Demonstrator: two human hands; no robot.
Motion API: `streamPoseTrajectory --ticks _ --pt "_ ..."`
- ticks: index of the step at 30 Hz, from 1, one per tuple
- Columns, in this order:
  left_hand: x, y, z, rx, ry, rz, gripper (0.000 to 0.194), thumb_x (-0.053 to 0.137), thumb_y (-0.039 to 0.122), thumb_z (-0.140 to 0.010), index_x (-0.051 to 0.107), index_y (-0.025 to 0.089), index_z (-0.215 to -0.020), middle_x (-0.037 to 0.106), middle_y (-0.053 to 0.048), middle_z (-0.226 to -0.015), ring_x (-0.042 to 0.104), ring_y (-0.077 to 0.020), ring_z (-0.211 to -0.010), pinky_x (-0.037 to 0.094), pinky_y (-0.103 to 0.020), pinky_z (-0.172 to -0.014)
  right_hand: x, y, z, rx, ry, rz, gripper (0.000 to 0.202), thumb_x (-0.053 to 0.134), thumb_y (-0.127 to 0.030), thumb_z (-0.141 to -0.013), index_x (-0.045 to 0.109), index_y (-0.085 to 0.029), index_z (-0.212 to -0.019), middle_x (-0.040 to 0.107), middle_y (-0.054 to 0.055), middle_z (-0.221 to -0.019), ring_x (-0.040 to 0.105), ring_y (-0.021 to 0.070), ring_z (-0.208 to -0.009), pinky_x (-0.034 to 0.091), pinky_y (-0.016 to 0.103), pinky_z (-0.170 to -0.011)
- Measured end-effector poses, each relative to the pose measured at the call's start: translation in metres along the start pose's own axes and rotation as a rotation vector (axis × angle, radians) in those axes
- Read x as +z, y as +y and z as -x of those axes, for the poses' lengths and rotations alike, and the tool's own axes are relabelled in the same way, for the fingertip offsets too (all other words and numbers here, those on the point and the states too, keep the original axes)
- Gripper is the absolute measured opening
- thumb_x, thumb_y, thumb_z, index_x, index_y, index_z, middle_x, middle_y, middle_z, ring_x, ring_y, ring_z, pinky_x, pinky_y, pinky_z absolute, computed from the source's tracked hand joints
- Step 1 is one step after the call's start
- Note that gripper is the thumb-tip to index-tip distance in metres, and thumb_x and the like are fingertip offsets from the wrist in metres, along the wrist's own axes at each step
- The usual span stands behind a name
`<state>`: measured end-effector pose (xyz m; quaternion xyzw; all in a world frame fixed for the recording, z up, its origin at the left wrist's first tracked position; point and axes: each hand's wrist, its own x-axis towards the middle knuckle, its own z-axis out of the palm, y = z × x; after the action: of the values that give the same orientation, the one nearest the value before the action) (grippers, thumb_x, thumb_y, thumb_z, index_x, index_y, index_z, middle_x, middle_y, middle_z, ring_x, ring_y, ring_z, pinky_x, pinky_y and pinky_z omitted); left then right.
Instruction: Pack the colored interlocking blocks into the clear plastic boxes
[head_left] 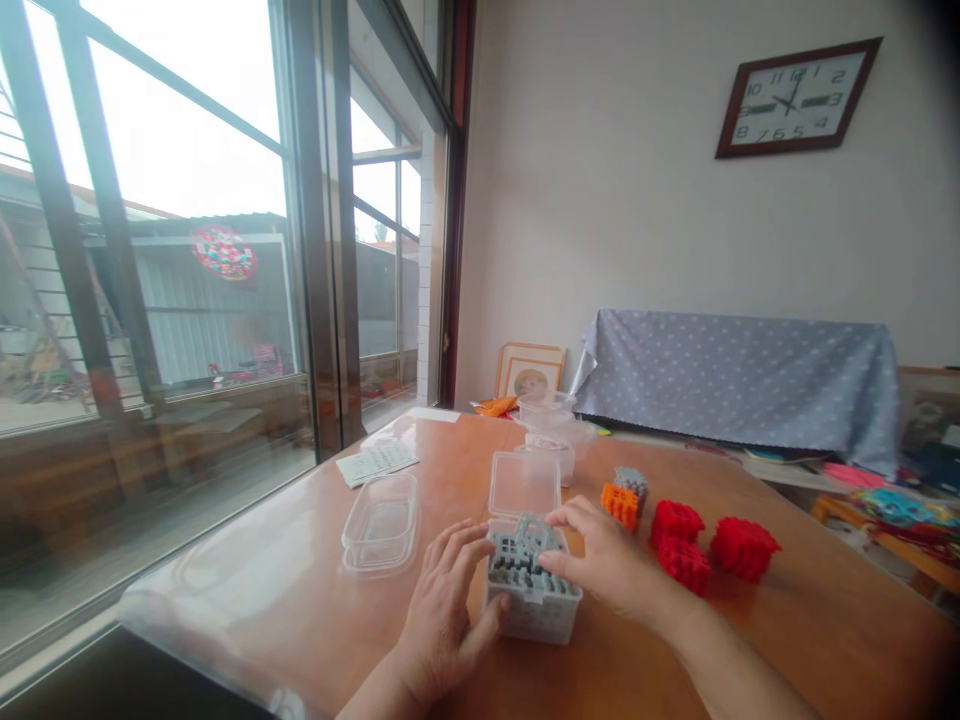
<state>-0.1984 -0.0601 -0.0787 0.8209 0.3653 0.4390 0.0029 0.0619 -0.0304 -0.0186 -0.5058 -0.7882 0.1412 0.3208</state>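
Observation:
A clear plastic box [541, 618] with its hinged lid [525, 484] raised stands on the brown table, filled with grey plastic pieces [514, 572]. My left hand [448, 605] rests against the box's left side, fingers apart, the thumb by its front left corner. Over the box's right side, my right hand [600, 550] has thumb and fingers round a grey piece [536, 534] on top of the others. To the right lie orange pieces [619, 507], a grey block [631, 483] and red blocks [745, 548].
An open clear container [381, 522] stands at the left, with printed paper [376, 463] behind it. More clear containers [559, 440] are at the table's far end. A window runs along the left; a cloth-covered object [739, 380] is at the back.

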Motion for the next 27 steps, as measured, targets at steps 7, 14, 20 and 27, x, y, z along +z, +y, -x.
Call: streamPoseTrajectory --ticks 7,14,20,27 --pt "0.003 -0.003 0.003 -0.046 0.036 -0.005 0.055 0.065 0.034 -0.089 0.046 0.025 -0.139 0.054 -0.013 -0.143 0.047 -0.0321 -0.136 0.043 -0.055 -0.112 0.020 -0.011 -0.024 -0.044 -0.087 0.090 0.041 0.078 -0.041 -0.073 0.071 -0.029 -0.112 0.066 0.005 -0.114 0.060 0.0271 -0.109 0.047 0.036 -0.095" --pt "0.004 -0.003 0.000 -0.072 -0.012 0.009 0.050 0.065 0.036 -0.090 0.050 0.026 -0.137 0.054 -0.013 -0.144 0.048 -0.0314 -0.136 0.044 -0.053 -0.112 0.016 0.025 -0.011 0.013 0.029 -0.007 0.037 0.065 -0.041 -0.085 0.070 -0.026 -0.118 0.068 0.007 -0.113 0.062 0.0265 -0.109 0.047 0.038 -0.096" --pt "0.011 -0.011 0.004 -0.100 -0.041 0.081 0.069 0.066 0.037 -0.090 0.034 0.026 -0.150 0.045 -0.015 -0.152 0.044 -0.0319 -0.141 0.042 -0.055 -0.114 0.022 0.059 0.007 0.156 0.182 -0.235 0.043 0.061 -0.055 -0.087 0.070 -0.022 -0.113 0.072 0.008 -0.107 0.064 0.0266 -0.104 0.050 0.041 -0.097" --pt "0.025 -0.024 0.009 -0.200 -0.129 0.278 0.096 0.070 0.046 -0.088 0.009 0.028 -0.160 0.046 -0.016 -0.152 0.052 -0.0324 -0.133 0.046 -0.055 -0.108 0.022 0.056 0.019 0.315 0.195 -0.586 0.063 0.057 -0.070 -0.085 0.066 -0.023 -0.126 0.069 0.012 -0.131 0.059 0.0342 -0.126 0.052 0.046 -0.097"
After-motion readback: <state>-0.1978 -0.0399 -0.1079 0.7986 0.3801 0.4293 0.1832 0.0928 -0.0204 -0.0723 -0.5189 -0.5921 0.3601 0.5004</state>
